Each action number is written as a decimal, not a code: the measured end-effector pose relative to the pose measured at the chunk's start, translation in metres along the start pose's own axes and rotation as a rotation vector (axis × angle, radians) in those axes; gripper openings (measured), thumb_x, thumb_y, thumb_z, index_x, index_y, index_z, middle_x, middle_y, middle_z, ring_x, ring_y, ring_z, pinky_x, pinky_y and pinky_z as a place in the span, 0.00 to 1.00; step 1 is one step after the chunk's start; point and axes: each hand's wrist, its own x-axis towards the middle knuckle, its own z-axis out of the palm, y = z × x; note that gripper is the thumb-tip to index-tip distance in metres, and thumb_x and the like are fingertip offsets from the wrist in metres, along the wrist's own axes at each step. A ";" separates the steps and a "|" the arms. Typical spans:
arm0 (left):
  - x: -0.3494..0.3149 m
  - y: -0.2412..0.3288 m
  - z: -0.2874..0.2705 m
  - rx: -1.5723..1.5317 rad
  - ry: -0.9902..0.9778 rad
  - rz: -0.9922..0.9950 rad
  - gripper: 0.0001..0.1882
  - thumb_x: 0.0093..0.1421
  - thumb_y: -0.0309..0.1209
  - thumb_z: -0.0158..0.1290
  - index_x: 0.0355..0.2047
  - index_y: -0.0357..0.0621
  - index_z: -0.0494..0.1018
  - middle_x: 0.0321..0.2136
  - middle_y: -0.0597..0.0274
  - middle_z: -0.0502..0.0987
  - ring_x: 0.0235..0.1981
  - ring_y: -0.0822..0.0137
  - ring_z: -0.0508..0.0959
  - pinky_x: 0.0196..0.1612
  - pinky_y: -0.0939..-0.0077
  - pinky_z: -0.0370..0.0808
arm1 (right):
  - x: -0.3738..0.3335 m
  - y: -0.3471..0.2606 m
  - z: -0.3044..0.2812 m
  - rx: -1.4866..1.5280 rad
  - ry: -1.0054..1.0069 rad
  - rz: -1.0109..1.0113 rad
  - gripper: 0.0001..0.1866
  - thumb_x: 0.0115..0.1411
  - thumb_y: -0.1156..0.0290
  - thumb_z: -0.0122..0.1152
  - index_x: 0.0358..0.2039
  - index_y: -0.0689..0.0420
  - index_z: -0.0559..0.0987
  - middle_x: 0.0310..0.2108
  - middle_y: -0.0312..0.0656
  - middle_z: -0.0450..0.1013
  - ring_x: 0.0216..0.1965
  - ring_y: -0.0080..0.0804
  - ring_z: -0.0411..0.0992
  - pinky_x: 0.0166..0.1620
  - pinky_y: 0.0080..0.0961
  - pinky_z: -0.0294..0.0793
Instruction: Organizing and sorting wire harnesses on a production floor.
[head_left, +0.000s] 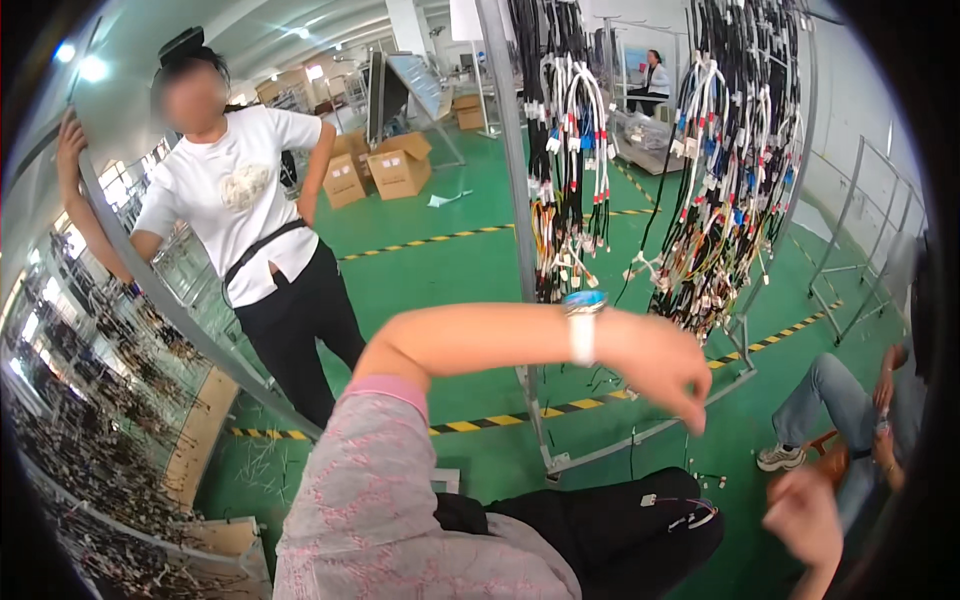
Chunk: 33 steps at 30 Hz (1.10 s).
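My left arm reaches across the view, with a white-banded watch [583, 335] on the wrist. My left hand [660, 365] has its fingers curled downward in front of a metal rack, below the hanging wire harnesses [725, 170]. Blur hides whether anything is between those fingers. Lower right, beyond my knee, my right hand [805, 520] is raised and curled, also blurred; I cannot see anything in it. A short wire harness with white connectors [690, 510] lies across my dark trousers [610, 530], touched by neither hand.
A person in a white shirt [245, 180] stands at the left, gripping a rack post [165, 300]. Dense harnesses [90, 480] hang at far left. Another person in jeans [835, 400] sits at the right. The wheeled rack's base bar [650, 430] crosses the green floor. Cardboard boxes [398, 170] stand behind.
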 end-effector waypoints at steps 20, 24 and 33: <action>0.001 -0.025 0.023 0.108 -0.362 0.050 0.42 0.53 0.56 0.55 0.57 0.36 0.61 0.38 0.48 0.78 0.39 0.53 0.78 0.42 0.66 0.74 | -0.051 -0.016 -0.028 0.133 -0.668 0.041 0.26 0.49 0.67 0.71 0.46 0.62 0.71 0.45 0.47 0.73 0.45 0.34 0.74 0.46 0.30 0.75; -0.023 0.041 -0.003 -0.086 -0.436 0.264 0.40 0.54 0.54 0.56 0.56 0.34 0.63 0.37 0.50 0.78 0.39 0.58 0.78 0.42 0.68 0.74 | -0.037 -0.110 -0.035 0.130 -0.684 -0.161 0.32 0.48 0.68 0.70 0.53 0.61 0.68 0.40 0.49 0.73 0.41 0.46 0.73 0.47 0.28 0.70; 0.109 -0.079 -0.023 0.856 0.407 -0.085 0.16 0.58 0.44 0.52 0.33 0.43 0.79 0.28 0.52 0.79 0.29 0.58 0.79 0.34 0.64 0.75 | -0.031 0.044 -0.098 1.183 1.162 -0.009 0.10 0.66 0.62 0.49 0.29 0.52 0.66 0.20 0.28 0.56 0.21 0.14 0.58 0.24 0.12 0.56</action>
